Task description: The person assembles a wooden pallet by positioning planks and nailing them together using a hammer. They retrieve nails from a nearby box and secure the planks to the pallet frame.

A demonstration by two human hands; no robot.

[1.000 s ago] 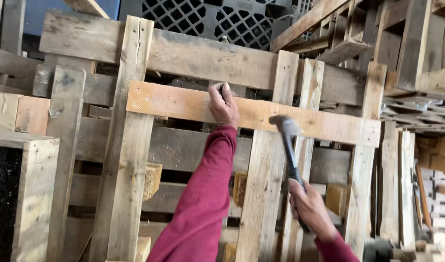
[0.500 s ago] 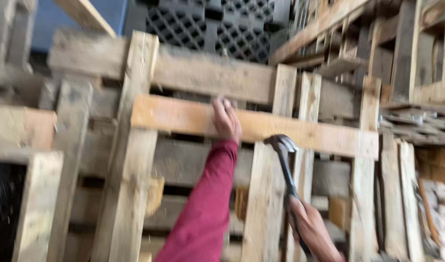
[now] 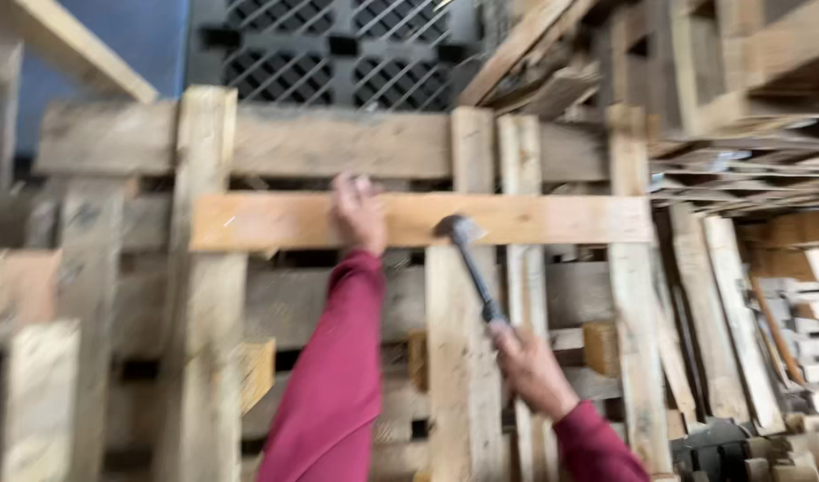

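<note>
The left hand, just left of the frame's centre, presses flat on the pale crosswise plank, fingers curled over its top edge, the red sleeve running down to the bottom edge. The right hand, lower right of centre, is closed round the handle of the hammer. Compared with 1 second ago, the hammer head has come up and leftward: it was below the plank then, and now it lies against the plank's lower edge, where the plank crosses an upright board, so a blow looks to be landing there. The left hand has kept its place. Behind stands a stack of wooden pallets, with a black plastic pallet at the top centre and loose boards to the right.
</note>
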